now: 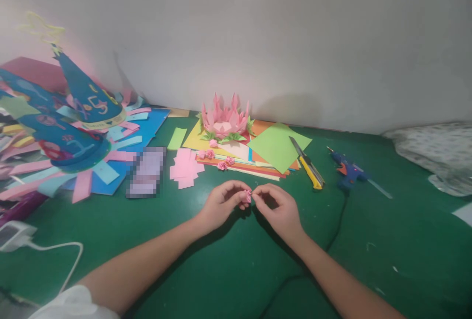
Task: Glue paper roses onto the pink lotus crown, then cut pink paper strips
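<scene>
A small pink paper flower (248, 196) is pinched in my left hand (223, 204), above the green table. The fingertips of my right hand (279, 209) are closed at the flower's right edge, on what looks like one of its petals. Just beyond my hands lie several finished pink paper roses (223, 165) on a stack of coloured paper (254, 169). A large pink paper lotus (225, 121) with green leaves stands behind them. Left of the roses is a loose pile of pink paper pieces (184, 167).
A yellow box cutter (311, 171) lies on the right with its blade out, near a blue glue gun (348, 171) whose cord runs toward me. Two blue cone hats (83, 88) with paper fringes, a blurred-out phone-like object (146, 172) and a white charger (16, 236) are at left. A wall stands behind.
</scene>
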A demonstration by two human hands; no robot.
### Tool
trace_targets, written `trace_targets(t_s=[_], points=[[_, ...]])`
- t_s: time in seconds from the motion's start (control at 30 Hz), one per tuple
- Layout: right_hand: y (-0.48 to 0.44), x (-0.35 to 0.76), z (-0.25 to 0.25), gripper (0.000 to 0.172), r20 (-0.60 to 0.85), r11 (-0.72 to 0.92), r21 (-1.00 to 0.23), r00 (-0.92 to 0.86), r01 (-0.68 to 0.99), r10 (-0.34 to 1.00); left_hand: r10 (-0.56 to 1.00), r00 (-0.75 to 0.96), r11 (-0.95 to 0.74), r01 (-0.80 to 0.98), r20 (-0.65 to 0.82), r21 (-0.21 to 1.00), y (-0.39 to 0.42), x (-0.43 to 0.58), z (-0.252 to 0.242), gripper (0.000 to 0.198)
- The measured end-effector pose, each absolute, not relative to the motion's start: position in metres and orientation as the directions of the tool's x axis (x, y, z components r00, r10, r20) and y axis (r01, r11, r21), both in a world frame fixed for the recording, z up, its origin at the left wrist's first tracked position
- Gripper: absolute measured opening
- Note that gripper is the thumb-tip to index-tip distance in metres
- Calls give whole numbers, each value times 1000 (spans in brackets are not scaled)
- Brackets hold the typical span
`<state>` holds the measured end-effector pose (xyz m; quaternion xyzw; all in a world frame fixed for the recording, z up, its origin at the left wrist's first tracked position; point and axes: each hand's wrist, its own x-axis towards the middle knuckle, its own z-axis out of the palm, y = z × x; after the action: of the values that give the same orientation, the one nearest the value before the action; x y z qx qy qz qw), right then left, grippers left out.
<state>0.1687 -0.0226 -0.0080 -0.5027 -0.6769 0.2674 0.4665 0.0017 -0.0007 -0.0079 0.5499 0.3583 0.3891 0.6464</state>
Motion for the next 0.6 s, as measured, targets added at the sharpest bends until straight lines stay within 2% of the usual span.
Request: trace_targets(t_s=[0.03,0.1,0.2,0.37,0.6], points=[[-22,167,-7,16,252,246,-909,-25,336,967,913,407,10,-64,17,998,-1,0,-9,29],[-21,165,-8,22,28,34,-989,-46,146,999,920,359,-194,68,157,979,-1,-3,-11,21],[-19,165,-10,28,-166,-174,-984,-151,-39,975,843,378,-486,230,382,843,0,-7,-14,13],[-18,165,-13,30,-235,-259,-958,-175,-127,956,685,478,-707,253,550,660,5,-12,-18,16],[-15,168,-11,28,-266,-305,-939,-226,-160,937,544,536,-835,272,645,479,8,-14,-18,21]])
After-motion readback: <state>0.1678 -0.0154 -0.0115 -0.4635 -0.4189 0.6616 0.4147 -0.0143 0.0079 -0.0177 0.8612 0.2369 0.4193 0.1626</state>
